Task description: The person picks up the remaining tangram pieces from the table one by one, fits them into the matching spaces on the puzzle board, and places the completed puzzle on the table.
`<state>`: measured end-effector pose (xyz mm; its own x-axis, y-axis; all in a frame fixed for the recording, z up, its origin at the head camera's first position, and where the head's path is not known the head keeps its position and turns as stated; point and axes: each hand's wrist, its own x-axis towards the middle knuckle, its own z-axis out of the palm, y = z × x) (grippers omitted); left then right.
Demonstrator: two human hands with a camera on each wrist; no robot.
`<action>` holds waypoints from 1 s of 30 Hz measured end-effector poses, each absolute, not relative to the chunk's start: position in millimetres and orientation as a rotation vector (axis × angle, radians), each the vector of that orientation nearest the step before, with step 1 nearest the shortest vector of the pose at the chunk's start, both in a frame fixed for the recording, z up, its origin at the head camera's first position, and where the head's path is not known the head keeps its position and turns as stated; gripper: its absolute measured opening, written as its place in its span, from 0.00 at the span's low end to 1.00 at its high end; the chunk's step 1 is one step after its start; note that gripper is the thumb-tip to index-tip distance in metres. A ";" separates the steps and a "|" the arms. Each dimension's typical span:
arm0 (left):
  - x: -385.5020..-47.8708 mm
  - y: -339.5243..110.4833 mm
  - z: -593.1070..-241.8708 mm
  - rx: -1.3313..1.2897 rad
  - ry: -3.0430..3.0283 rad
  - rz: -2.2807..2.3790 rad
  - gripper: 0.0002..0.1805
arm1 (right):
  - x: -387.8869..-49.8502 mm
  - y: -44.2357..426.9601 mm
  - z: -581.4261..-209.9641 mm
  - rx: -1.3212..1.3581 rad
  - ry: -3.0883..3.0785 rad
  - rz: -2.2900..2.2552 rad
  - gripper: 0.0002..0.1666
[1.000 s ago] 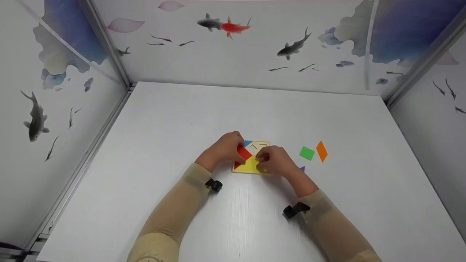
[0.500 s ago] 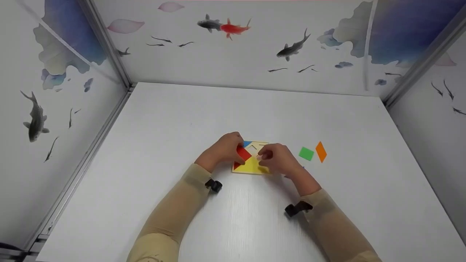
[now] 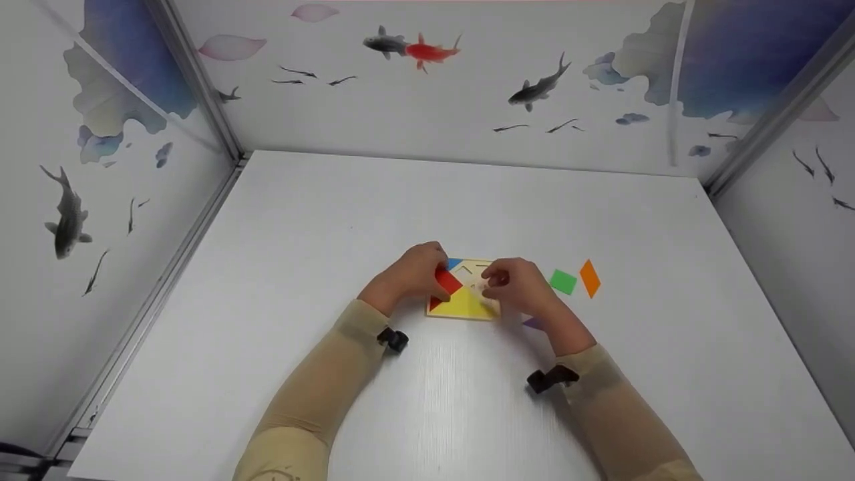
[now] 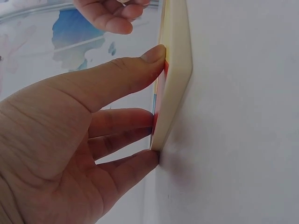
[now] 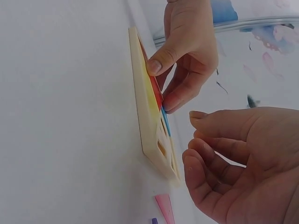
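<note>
A pale wooden puzzle board (image 3: 461, 318) lies on the table with yellow (image 3: 464, 306), red (image 3: 449, 282) and blue (image 3: 453, 262) pieces in it and some bare recesses at its back right. My left hand (image 3: 413, 272) grips its left side, the thumb on the pieces near the front and the fingertips towards the back, as the left wrist view shows on the board (image 4: 176, 74). Over the board's right edge hovers my right hand (image 3: 521, 287), fingers loosely curled, thumb and index fingertips apart; no piece shows in it in the right wrist view.
To the right of the board lie a green square (image 3: 563, 282), an orange parallelogram (image 3: 590, 278) and a purple piece (image 3: 534, 323), partly behind my right wrist. A pink piece (image 5: 164, 207) appears in the right wrist view. Printed walls border the table on three sides.
My right hand has drifted right and slightly back, off the yellow piece, uncovering more of the board. The left hand stays where it was.
</note>
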<state>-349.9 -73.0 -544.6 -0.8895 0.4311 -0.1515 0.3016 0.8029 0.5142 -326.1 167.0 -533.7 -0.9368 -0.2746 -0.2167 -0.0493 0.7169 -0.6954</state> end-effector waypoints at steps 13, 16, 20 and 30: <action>-348.7 -73.9 -545.3 0.583 2.722 0.740 0.29 | -331.9 186.1 -531.1 -0.263 2.676 -1.072 0.16; -349.1 -73.7 -546.4 0.578 2.723 0.735 0.30 | -333.9 189.6 -529.9 -0.220 2.668 -1.061 0.17; -349.3 -74.0 -546.9 0.580 2.726 0.728 0.30 | -335.7 193.5 -527.7 -0.209 2.672 -1.051 0.18; -349.2 -71.9 -543.2 0.534 2.716 0.707 0.33 | -339.6 204.8 -527.7 -0.183 2.705 -1.057 0.19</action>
